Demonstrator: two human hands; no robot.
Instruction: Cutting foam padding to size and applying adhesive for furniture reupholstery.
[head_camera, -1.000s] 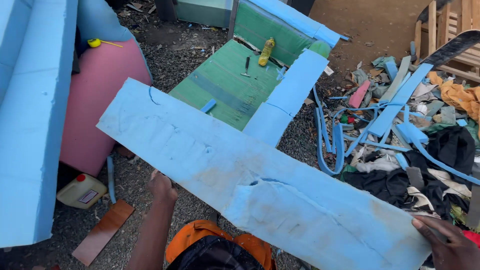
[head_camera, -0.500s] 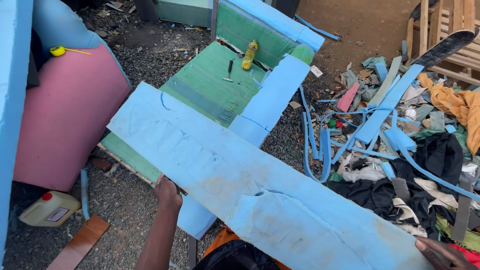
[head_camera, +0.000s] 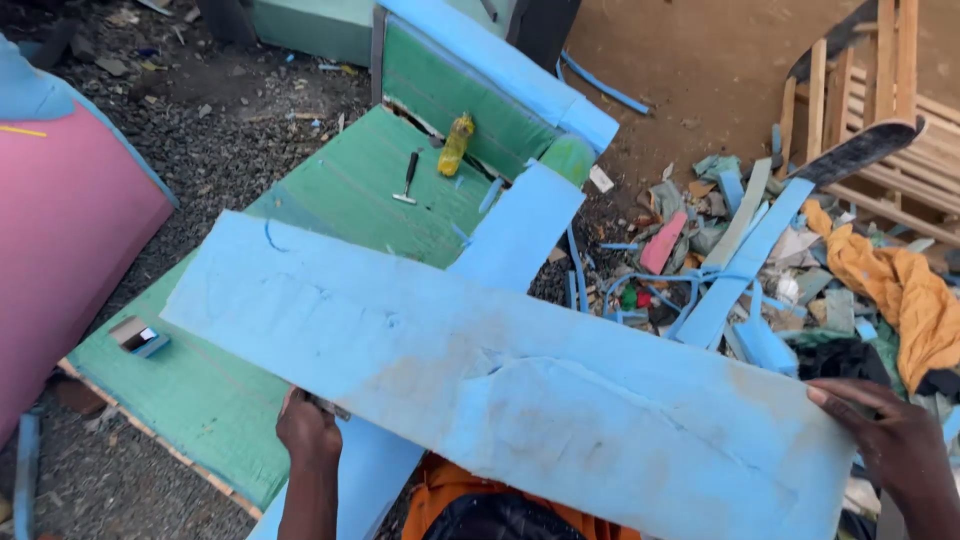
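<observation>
— Largest first?

— Long blue foam slab (head_camera: 500, 390), held flat and slanting across the near middle, far-left end over the green seat, near-right end by the scrap heap. Dented and scuffed, with a raised torn patch near its middle.

— Beneath it?

— Green upholstered chair frame (head_camera: 330, 200) lying on gravel, blue foam along its back and a blue foam armrest strip (head_camera: 515, 230) running toward the near side. Pink foam block (head_camera: 60, 260) at far left edge.

— To the right?

— Heap of offcuts (head_camera: 740, 260): blue strips, grey and pink scraps, orange cloth (head_camera: 900, 290), wooden slats (head_camera: 900, 120) beyond.

— Hands?

— Left hand (head_camera: 308, 430) at the slab's near edge, left of centre, forearm rising straight from below, fingers curled under and closed on the edge. Right hand (head_camera: 890, 440) at the slab's near-right end, wrist bent inward, fingers spread over the top face, thumb hidden; gripping that end.

— Small things?

— Hammer (head_camera: 407, 178) and yellow bottle (head_camera: 455, 143) resting on the green seat, just beside each other, far from the hands. Small box (head_camera: 138, 336) on the seat's left part, near the slab's left end.
</observation>
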